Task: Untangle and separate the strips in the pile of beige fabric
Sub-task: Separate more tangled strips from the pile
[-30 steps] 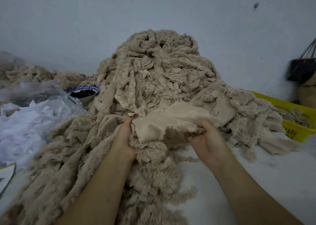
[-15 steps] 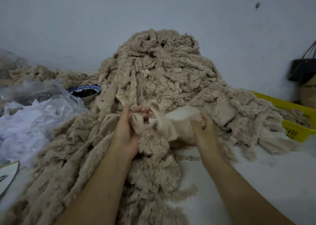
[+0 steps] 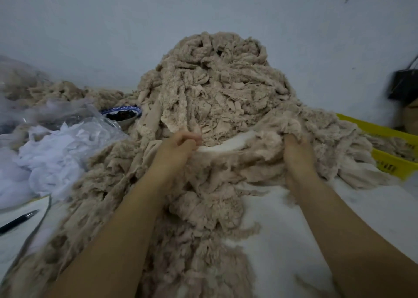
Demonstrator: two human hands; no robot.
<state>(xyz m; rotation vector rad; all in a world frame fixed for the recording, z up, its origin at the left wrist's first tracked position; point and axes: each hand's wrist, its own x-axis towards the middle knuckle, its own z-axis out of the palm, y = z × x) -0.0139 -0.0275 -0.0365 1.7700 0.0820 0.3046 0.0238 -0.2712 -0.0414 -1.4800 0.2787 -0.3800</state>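
Pile (image 3: 217, 89) of beige strips lies in the middle of the desk (image 3: 294, 230), heaped up to its far edge. Left hand (image 3: 178, 146) pinches one end of a strip (image 3: 224, 147), fingers curled. Right hand (image 3: 296, 150) grips it further along, fingers buried in fabric. Better, I think, to pull apart slowly, so that knots loosen.

two slender forearms, bare from the wrists down to the frame's edge, end in a bare left hand (image 3: 178, 146) and right hand (image 3: 296, 154).
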